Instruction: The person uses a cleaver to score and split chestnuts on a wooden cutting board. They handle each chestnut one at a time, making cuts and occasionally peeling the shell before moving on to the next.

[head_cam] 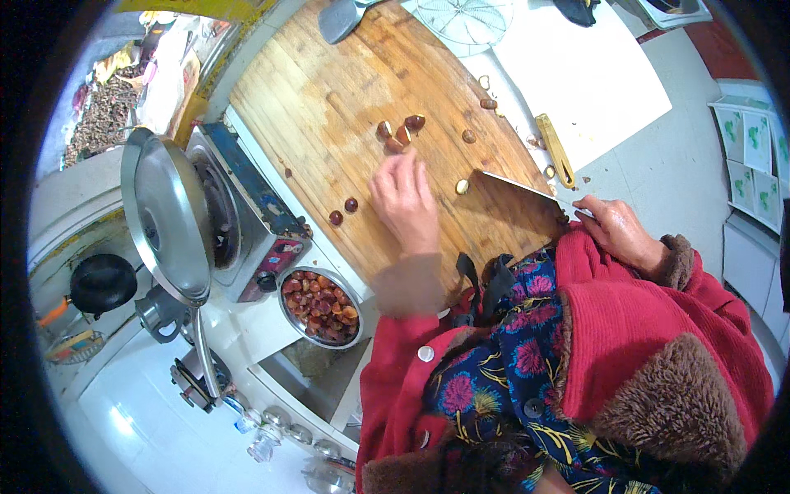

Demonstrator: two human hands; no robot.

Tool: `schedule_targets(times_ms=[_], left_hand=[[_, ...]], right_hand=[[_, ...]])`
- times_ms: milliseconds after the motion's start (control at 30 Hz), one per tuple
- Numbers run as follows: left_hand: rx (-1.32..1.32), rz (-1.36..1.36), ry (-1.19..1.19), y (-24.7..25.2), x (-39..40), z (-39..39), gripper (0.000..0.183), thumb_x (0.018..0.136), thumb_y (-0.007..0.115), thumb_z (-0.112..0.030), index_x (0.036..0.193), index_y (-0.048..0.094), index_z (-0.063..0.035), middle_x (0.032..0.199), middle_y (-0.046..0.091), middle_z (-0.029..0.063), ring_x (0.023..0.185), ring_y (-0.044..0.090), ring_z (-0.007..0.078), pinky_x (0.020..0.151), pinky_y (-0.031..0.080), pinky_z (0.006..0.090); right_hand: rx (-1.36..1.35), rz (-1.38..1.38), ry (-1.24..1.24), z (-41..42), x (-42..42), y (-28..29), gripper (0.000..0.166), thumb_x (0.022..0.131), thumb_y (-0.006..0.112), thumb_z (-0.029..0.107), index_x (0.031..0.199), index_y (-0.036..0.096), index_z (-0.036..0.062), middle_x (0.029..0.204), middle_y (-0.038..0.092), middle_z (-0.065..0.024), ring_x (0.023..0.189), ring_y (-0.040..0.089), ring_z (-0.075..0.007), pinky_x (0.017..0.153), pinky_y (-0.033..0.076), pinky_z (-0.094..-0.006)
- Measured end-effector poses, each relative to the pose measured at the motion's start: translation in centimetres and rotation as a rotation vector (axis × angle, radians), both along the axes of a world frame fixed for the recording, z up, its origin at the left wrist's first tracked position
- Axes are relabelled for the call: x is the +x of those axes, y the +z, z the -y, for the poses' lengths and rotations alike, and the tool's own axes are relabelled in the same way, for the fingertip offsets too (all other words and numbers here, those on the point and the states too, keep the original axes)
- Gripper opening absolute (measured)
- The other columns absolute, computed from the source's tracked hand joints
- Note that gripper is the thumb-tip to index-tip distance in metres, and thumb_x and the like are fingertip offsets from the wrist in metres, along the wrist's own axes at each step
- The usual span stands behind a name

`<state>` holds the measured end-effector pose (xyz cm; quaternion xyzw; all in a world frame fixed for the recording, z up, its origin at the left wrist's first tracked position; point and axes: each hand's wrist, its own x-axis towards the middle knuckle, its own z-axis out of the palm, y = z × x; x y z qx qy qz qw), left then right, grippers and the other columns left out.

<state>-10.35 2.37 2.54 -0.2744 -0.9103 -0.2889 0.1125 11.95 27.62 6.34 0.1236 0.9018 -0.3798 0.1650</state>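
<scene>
A wooden cutting board (370, 74) lies before me. My left hand (407, 191) is over it, its fingertips at a small cluster of cut chestnuts (395, 145); whether it grips one cannot be told. My right hand (617, 231) is closed on the handle of a cleaver (524, 197), whose blade rests at the board's right side. A pale chestnut piece (462, 186) lies just beyond the blade's tip. Two brown chestnuts (343, 211) sit left of my left hand, and more pieces are near the board's right edge. A steel bowl (360, 330) full of chestnuts stands at the board's lower left.
Left of the board is a gas stove (247, 247) with a lidded steel pan (170, 216), its handle pointing down. A yellow-handled tool (555, 151) lies beyond the right edge. A wire strainer (466, 18) and a spatula (339, 18) are at the far side.
</scene>
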Motion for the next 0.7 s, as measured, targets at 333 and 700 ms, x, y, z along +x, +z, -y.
schedule_targets(times_ms=[333, 700], left_hand=[[-0.023, 0.418, -0.171, -2.0, 4.1, -1.1, 0.021, 0.087, 0.071, -0.010, 0.107, 0.067, -0.0063, 0.101, 0.062, 0.0128, 0.092, 0.064, 0.0304, 0.079, 0.052, 0.0392], [0.081, 0.330, -0.196, -1.9, 0.7, -6.3, 0.020, 0.086, 0.068, -0.004, 0.105, 0.060, -0.0010, 0.098, 0.056, 0.0161, 0.099, 0.058, 0.0364, 0.084, 0.049, 0.0434]], right_hand=[[-0.117, 0.027, -0.143, 0.4, 0.4, -0.1, 0.014, 0.096, 0.058, 0.010, 0.099, 0.059, -0.0039, 0.073, 0.060, -0.0274, 0.063, 0.061, -0.0405, 0.059, 0.048, -0.0449], [-0.147, -0.007, -0.208, 1.0, 0.5, -0.5, 0.017, 0.097, 0.059, 0.011, 0.097, 0.056, -0.0052, 0.072, 0.061, -0.0272, 0.056, 0.057, -0.0341, 0.055, 0.045, -0.0439]])
